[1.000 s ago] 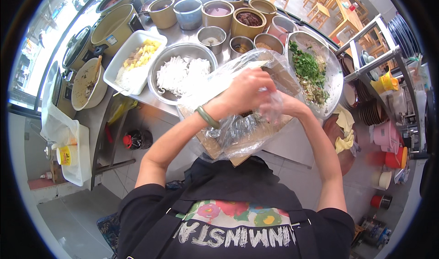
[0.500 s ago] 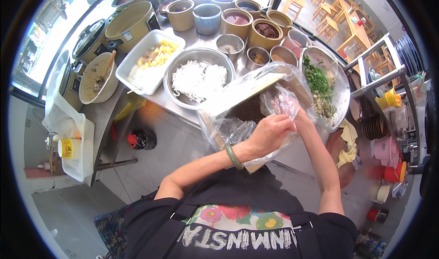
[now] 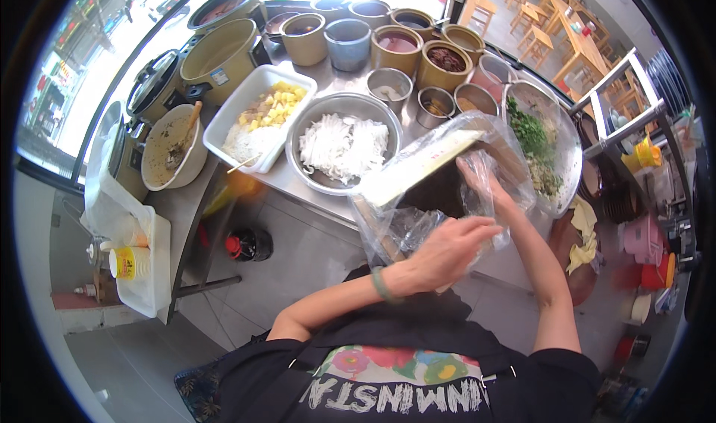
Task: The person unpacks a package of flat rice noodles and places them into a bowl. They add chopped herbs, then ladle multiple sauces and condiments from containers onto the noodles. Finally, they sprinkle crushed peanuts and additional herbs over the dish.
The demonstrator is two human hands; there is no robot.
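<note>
A cardboard box (image 3: 379, 236) lined with a clear plastic bag (image 3: 406, 233) stands tilted in front of me, dark brown inside. My right hand (image 3: 479, 175) reaches into its opening, behind loose clear plastic; its fingertips are partly hidden, so I cannot tell their grip. Close to the near edge of the bag, my left hand (image 3: 451, 253) has its fingers stretched out toward my right wrist, with nothing visibly held. A pale flap (image 3: 425, 165) rises on the box's far left side, under the plastic.
Left of the box are a steel bowl of white strips (image 3: 302, 173) and a white tub with yellow cubes (image 3: 216, 136). Several crocks and pots (image 3: 397, 50) line the back. A large bowl with chopped greens (image 3: 570, 177) adjoins the box's right side. A dark red-capped bottle (image 3: 250, 245) stands on the floor.
My left hand has let go of the plastic near my right wrist and drawn back, its fingers straightening. My right hand has reached farther into the box. The view has shifted slightly.
</note>
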